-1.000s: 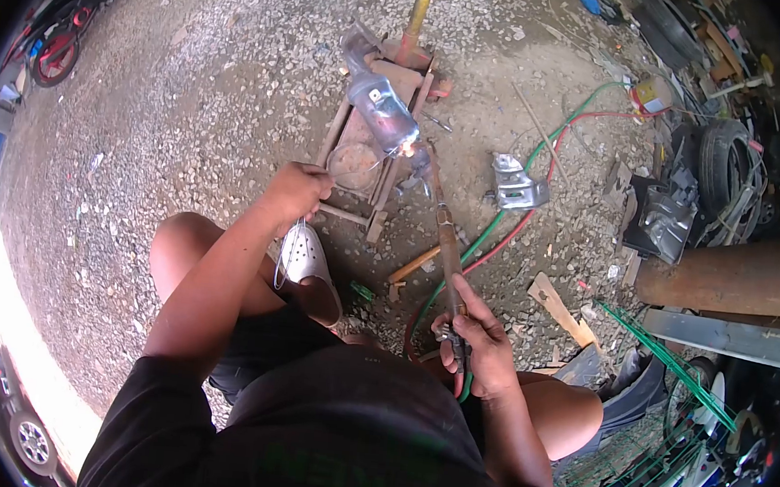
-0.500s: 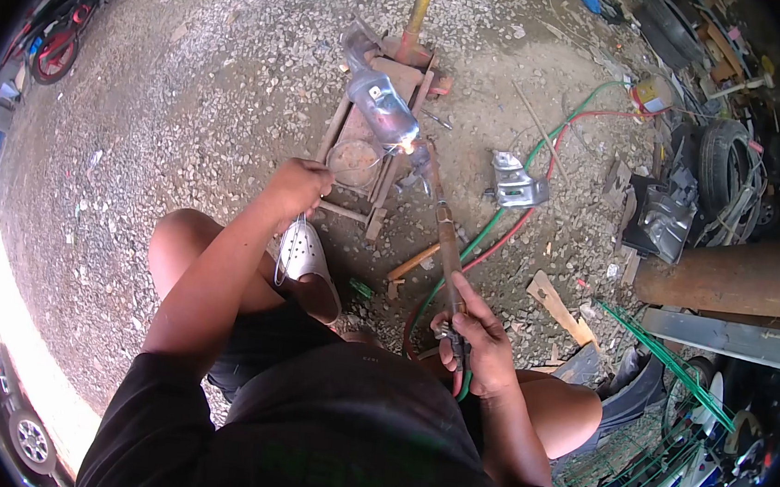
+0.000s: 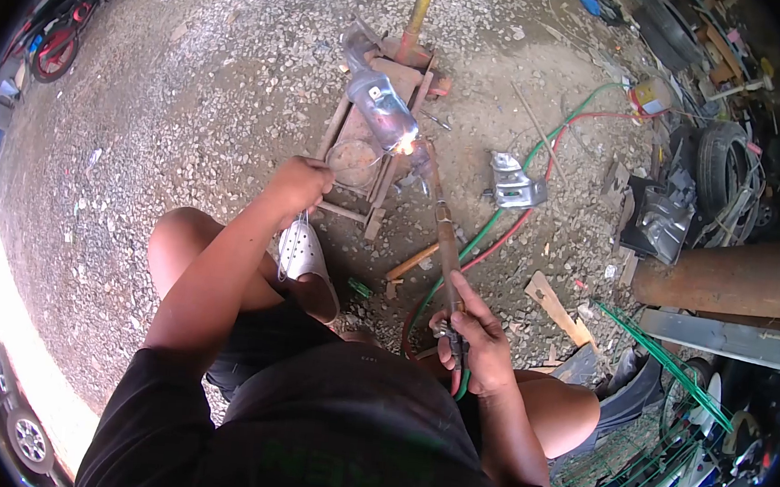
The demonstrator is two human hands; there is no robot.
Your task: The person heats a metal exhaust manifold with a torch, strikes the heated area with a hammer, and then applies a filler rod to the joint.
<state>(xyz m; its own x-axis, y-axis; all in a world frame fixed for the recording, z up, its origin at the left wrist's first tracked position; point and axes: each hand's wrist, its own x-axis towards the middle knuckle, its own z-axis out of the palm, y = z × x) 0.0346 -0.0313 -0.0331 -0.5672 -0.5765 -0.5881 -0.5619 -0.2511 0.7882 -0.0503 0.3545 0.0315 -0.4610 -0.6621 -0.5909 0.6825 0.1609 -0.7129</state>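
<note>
My right hand [image 3: 479, 339] is wrapped round the handle of a gas welding torch [image 3: 447, 239], whose tip points up at a metal exhaust canister [image 3: 385, 118]. A bright flame glows at the canister's lower end. My left hand [image 3: 302, 187] pinches a thin wire, looped below the fingers, with its other end reaching toward the glowing spot. The canister rests on a rusty floor jack [image 3: 335, 132] with a yellow handle [image 3: 422, 5]. Green and red hoses [image 3: 502, 230] run from the torch.
A bent silver metal shield [image 3: 516, 182] lies right of the torch. A wooden hammer handle [image 3: 413, 261] is on the gravel. Along the right are a rusty cylinder [image 3: 721, 277], a tyre [image 3: 726, 166] and a green wire rack [image 3: 640, 460]. A motorcycle [image 3: 60, 38] stands far left.
The glow at the canister's end has grown brighter and larger. Both hands stay almost in place, with the left-hand wire shifting slightly.
</note>
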